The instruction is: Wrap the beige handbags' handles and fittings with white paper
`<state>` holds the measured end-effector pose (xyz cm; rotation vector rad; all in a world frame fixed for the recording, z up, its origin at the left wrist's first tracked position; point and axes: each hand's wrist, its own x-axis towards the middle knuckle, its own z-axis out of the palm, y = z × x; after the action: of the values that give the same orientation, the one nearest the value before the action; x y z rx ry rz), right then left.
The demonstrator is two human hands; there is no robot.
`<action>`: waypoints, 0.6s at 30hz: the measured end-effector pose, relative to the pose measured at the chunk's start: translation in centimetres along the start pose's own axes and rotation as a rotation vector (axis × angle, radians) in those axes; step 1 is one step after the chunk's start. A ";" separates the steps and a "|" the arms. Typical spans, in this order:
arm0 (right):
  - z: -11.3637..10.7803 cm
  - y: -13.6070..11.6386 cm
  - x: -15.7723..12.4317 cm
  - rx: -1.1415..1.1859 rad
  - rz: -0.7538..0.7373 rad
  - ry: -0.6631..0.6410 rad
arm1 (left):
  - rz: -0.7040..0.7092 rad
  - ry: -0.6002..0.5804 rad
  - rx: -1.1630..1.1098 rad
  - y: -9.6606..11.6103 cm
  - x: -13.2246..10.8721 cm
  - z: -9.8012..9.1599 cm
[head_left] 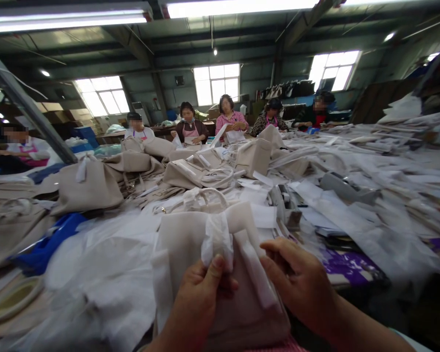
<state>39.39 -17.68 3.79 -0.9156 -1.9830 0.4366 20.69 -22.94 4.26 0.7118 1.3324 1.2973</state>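
A beige handbag [190, 230] stands in front of me, its handles [209, 195] at the top. My left hand [201, 288] is closed on a strip of white wrapping paper [217, 237] lying over the bag's upper middle, thumb in front. My right hand [297, 278] is beside the bag's right edge, fingers bent, with a gap between thumb and forefinger and nothing visible between them. Close to it, a pale folded strip [256, 271] runs down the bag's right side. Another pale strip [162, 278] covers the left edge.
Crumpled white sheets [102, 278] lie at left, near a blue plastic piece [51, 244] and a round roll of tape [14, 300]. More beige bags [88, 183] are piled across the table. A grey metal tool [284, 203] sits beyond the bag. Several people [231, 120] work opposite.
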 end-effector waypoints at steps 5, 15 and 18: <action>0.5 1.2 -1.4 -0.070 0.271 -0.205 | 0.064 -0.010 0.115 -0.9 1.5 -0.4; 0.6 1.1 -1.4 0.510 0.622 -0.546 | 0.184 0.009 0.371 -0.7 1.3 -0.8; 0.9 0.8 -2.3 0.778 0.678 -0.565 | 0.295 0.027 0.480 -0.2 0.9 -1.0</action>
<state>39.83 -18.80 1.47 -0.9707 -1.6464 1.8645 19.62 -22.44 3.61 1.2646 1.6269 1.2227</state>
